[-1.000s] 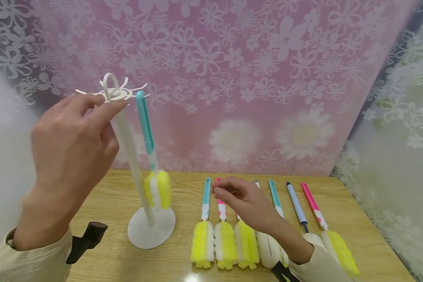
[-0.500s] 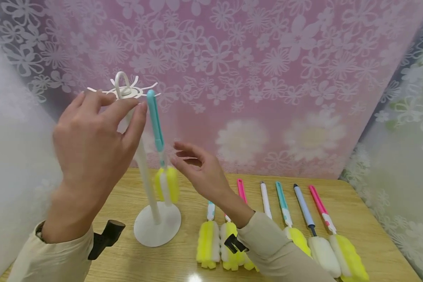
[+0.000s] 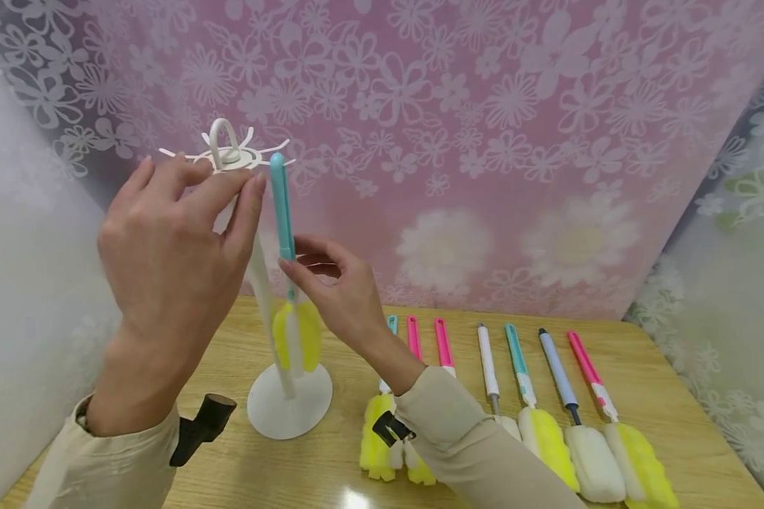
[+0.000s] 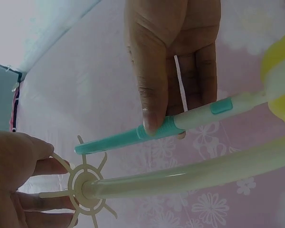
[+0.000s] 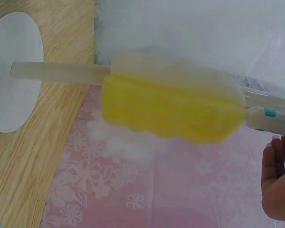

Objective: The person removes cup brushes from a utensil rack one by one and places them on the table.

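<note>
A white hanging rack [image 3: 289, 417] with a round base, an upright pole and a ring of hook arms stands at left. At its top, my left hand [image 3: 172, 233] holds the ring among the hook arms, as the left wrist view shows. A sponge bottle brush [image 3: 282, 205] with a teal and white handle hangs head down from one hook arm. My right hand [image 3: 346, 293] pinches its handle between thumb and fingers at the lower end of the teal part. In the right wrist view the yellow and white sponge head [image 5: 171, 107] is beside the pole.
Several more sponge brushes lie in a row on the wooden table [image 3: 229, 360], among them a blue-handled brush [image 3: 557, 367] and a pink-handled brush [image 3: 586, 357]. My right forearm covers part of the row. A flowered pink backdrop [image 3: 471, 92] rises behind the table.
My right hand has moved left and up from over the row of brushes and has taken hold of the hanging brush's handle. My left hand has stayed at the rack's top.
</note>
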Motion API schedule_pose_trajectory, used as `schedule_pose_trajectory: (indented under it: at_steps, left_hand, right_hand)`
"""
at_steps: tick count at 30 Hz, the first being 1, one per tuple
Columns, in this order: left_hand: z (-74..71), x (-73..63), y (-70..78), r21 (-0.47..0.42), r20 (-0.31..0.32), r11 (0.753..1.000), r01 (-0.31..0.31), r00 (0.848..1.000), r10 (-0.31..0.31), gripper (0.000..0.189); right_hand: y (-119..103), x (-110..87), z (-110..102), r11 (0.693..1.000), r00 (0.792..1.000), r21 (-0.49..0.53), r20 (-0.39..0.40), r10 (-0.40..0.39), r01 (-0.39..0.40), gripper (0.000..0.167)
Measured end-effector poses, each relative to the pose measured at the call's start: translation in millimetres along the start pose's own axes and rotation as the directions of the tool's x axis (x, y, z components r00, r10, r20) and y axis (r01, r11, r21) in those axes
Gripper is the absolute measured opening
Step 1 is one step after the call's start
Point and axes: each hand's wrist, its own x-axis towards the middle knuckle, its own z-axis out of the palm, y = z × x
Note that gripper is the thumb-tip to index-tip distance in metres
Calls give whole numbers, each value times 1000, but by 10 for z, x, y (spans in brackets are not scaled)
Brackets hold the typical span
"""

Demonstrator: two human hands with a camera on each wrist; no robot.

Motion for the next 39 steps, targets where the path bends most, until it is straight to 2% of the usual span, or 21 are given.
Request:
schedule_pose_trajectory:
  at_steps: [7,12,17,23,27,32,35,39]
  left_hand:
    - [22,-4,22,-25,-24,999,20,999,-20,38]
    - [28,-4,26,-7,-16,1000,11,1000,-12,36]
    - [48,-25,21,-27,-44,999,40,998,-41,30]
    - [48,-35,-9,-22,-51,999,34,998,-35,33]
    - [35,-39,-14,-25,-50,999,34,998,-35,33]
    - [31,-41,-8,-33,-52,999,32,998,-34,34]
    - [31,-37,-5,-36,-54,999,31,998,-33,35]
    - [34,-36,4,-38,-57,999,33,998,-35,35]
  right_hand:
    - [1,8,-17,1000,1000,-2,-12,-26,26,32]
    - [-9,5,-66,1000,999,14,-21,-27,28,31]
    - [-35,-9,-137,998,999,45,-37,-32,34,29]
    - [-55,-26,-245,995,995,61,-68,-70,75,27]
    - [-16,-53,-318,996,995,52,-78,-69,73,25]
    - [63,-110,-399,999,995,32,-96,-8,11,23]
    - [144,-159,-438,998,991,7,-111,71,-70,23]
    - [317,-241,-475,982,974,-38,-144,177,-184,24]
